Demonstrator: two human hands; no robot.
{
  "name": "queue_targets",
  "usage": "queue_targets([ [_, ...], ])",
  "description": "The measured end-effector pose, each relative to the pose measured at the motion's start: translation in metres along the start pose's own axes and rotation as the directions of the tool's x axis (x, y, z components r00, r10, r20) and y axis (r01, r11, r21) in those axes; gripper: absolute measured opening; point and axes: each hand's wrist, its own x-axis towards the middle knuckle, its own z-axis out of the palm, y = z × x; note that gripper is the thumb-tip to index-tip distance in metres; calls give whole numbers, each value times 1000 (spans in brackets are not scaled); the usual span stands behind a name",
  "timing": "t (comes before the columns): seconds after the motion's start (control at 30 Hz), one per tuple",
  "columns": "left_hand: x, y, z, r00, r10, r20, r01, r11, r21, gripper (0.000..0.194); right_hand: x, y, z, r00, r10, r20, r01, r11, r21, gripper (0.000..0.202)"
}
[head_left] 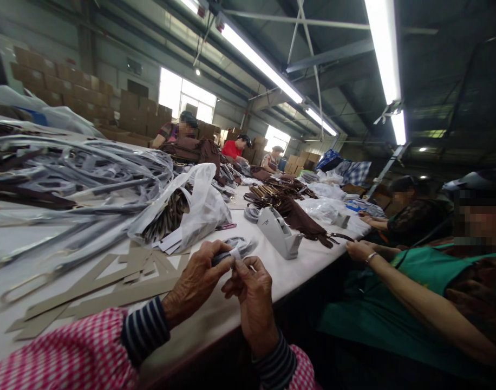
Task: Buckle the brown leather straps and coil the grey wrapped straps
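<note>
My left hand is closed round a coiled grey strap, which looks wrapped in clear film. A short white strip lies across the coil near my left fingertips. My right hand pinches the strip's lower end between thumb and forefinger, its other fingers curled. Both hands are over the near edge of the white table. Just beyond the coil stands a grey tape dispenser. Left of my hands lie several flat grey-beige card strips, partly overlapping.
A clear plastic bag holding strips stands behind my left hand. Grey wrapped straps are heaped at the left. Dark brown straps lie beyond the dispenser. Close on my right sits a co-worker in a green apron; other people work farther along.
</note>
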Motion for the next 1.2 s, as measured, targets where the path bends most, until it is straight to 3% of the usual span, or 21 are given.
queue_targets([
  [0.17, -2, 3, 0, 997, -62, 47, 65, 996, -61, 23, 1, 5, -4, 999, -34, 8, 34, 999, -37, 41],
  [0.4, -3, -1, 2, 997, -59, 59, 65, 993, -103, 28, 2, 9, -5, 999, -25, 36, 26, 999, -39, 41],
  [0.57, 4, 0, -5, 998, -63, 16, 64, 995, -74, 31, -3, 10, -11, 999, -4, 46, 6, 1000, -24, 38],
  [0.77, 13, 6, -16, 998, -68, -13, 68, 996, -56, 32, -6, 4, -16, 999, 26, 33, -25, 998, -51, 34],
  [1.07, 9, 6, -9, 998, -51, 42, 54, 996, -77, 35, -11, -10, -9, 995, 96, 18, -93, 991, -96, 56],
  [1.2, 7, 5, -9, 998, -51, 28, 52, 998, -34, 33, -10, -16, -3, 990, 130, 57, -121, 983, -139, 48],
])
